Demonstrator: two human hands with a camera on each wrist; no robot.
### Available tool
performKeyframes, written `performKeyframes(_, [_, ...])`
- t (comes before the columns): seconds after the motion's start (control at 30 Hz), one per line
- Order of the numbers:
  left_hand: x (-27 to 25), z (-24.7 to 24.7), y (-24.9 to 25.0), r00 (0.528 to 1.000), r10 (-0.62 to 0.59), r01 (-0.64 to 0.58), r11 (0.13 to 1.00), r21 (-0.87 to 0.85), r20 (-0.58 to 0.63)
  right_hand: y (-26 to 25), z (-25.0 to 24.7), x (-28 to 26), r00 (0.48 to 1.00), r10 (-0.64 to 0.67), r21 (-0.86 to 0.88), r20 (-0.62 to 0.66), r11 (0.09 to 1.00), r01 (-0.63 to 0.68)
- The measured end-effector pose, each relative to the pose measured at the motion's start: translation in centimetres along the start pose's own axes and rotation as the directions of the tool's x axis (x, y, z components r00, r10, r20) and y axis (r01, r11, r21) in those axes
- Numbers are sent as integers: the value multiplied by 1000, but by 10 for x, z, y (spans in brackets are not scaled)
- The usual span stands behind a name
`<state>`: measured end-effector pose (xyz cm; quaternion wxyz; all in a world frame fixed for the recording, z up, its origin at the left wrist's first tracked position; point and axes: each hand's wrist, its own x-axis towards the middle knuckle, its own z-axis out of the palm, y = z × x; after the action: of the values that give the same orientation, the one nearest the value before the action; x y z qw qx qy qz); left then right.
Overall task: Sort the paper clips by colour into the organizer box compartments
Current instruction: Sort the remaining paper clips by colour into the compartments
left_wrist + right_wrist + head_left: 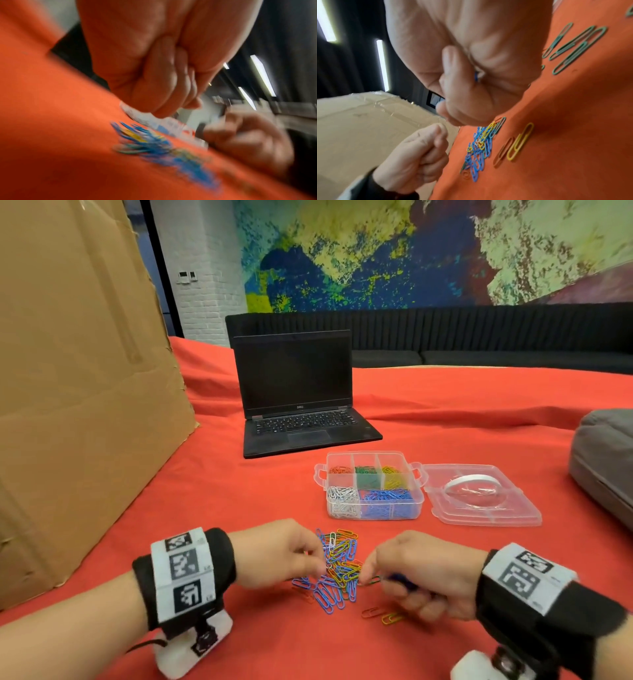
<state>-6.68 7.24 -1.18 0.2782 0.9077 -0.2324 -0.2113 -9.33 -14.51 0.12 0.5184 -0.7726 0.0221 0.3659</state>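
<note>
Picking through a pile of paper clips (pixel 337 568) with both hands curled.
Right hand (pixel 423 577) clutches blue clips; left hand (pixel 281 553) pinches at the pile, near the table's front edge.

Bright even light; sharp head view, motion-blurred wrist views.

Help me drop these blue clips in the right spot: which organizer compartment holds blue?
The front right compartment of the organizer box, wider than the others and beside the white clips; the back row holds red, green and yellow.
</note>
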Motion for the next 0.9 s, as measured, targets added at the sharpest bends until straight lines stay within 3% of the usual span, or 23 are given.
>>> performKeyframes(0.07, [-3,3,1,999,17,-21,988,152,27,0,10,-3,996,-64,-220,-56,974,50])
performKeyframes(0.17, [-5,8,5,998,53,-63,944,323,42,-2,14,-7,985,-145,-418,-94,904,93])
performKeyframes(0.27, [-4,9,6,994,82,-105,928,359,77,-6,5,-9,976,-193,-649,-99,756,84])
performKeyframes(0.5, [-4,7,9,996,82,-91,911,402,40,-2,-2,6,957,-243,-699,-156,712,67])
performKeyframes(0.9, [-10,11,17,993,85,-114,848,517,78,-2,19,25,898,-427,-924,-107,377,69])
